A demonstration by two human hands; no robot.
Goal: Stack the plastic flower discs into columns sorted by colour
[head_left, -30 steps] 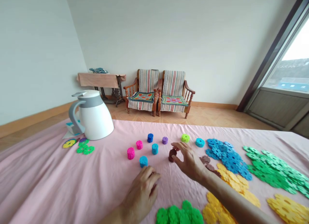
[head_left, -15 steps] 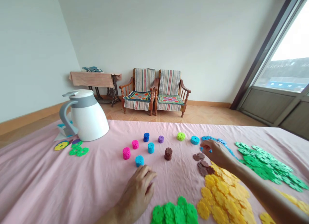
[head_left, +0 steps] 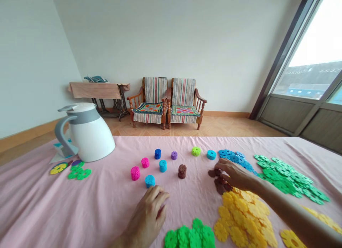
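My left hand rests on the cloth with its fingers loosely bent and thumb apart, nothing visible in them. Just beyond its fingertips stands a light blue stack of flower-shaped plastic discs. Over on the right, my right hand is down at the loose brown discs, thumb and fingers around one of them; the grip is partly hidden. A brown stack stands between the hands. Farther back are pink, dark blue, purple and lime green stacks.
Loose blue discs lie behind my right hand, green discs at the right. A yellow heap spreads under the right forearm, and bright green discs lie in front. A white jug stands at the left on the pink cloth.
My right hand has moved from the edge of the blue discs toward me, onto the brown ones. The left hand keeps its place near the light blue stack. The view has shifted slightly right.
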